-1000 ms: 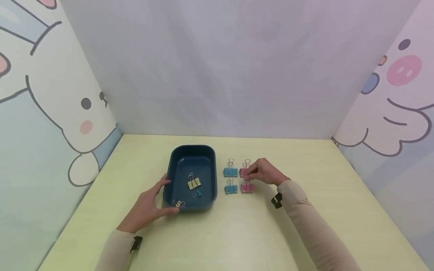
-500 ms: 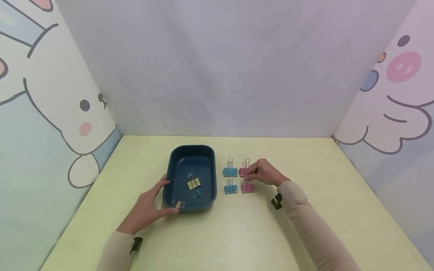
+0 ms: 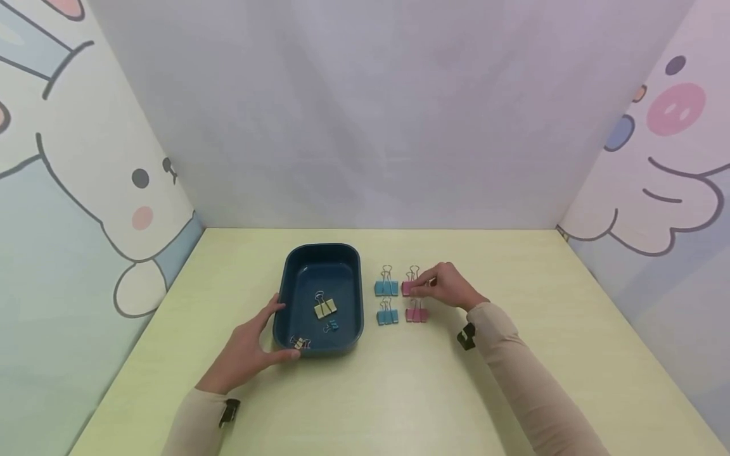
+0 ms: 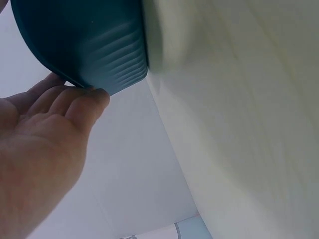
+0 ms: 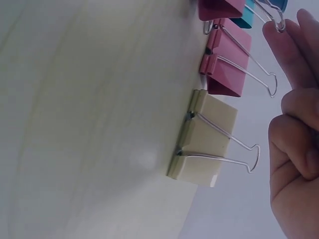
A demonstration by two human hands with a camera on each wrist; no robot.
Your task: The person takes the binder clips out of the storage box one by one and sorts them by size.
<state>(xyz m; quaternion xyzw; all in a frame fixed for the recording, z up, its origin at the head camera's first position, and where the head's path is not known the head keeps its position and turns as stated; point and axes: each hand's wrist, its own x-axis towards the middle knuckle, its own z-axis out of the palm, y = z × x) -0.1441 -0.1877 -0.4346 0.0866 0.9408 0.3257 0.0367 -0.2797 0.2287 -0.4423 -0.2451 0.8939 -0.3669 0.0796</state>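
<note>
My left hand (image 3: 242, 354) rests spread against the near left corner of a dark blue plastic bin (image 3: 362, 297), thumb along the front rim and fingers at the side. In the right wrist view, the fingertips of my right hand (image 5: 296, 114) pinch at the wire handle of the nearer pink binder clip (image 5: 222, 7). That clip (image 3: 417, 315) stands in front of a second pink binder clip (image 3: 407, 288). Two blue binder clips (image 3: 386, 289) stand just left of the pink ones. A pale yellow binder clip (image 5: 209, 137) stands beyond, mostly hidden behind my right hand in the head view.
Inside the bin lie a yellow binder clip (image 3: 326, 308), a small blue clip (image 3: 334, 325) and a cluster of small clips (image 3: 300, 342). Everything sits on a pale yellow table (image 3: 393, 392), enclosed by a grey back wall (image 3: 376, 126) and cartoon-printed side panels (image 3: 656, 209).
My right hand has shifted slightly away from me, and more of the nearer pink binder clip's handle shows below its fingertips. My left hand keeps its place on the bin.
</note>
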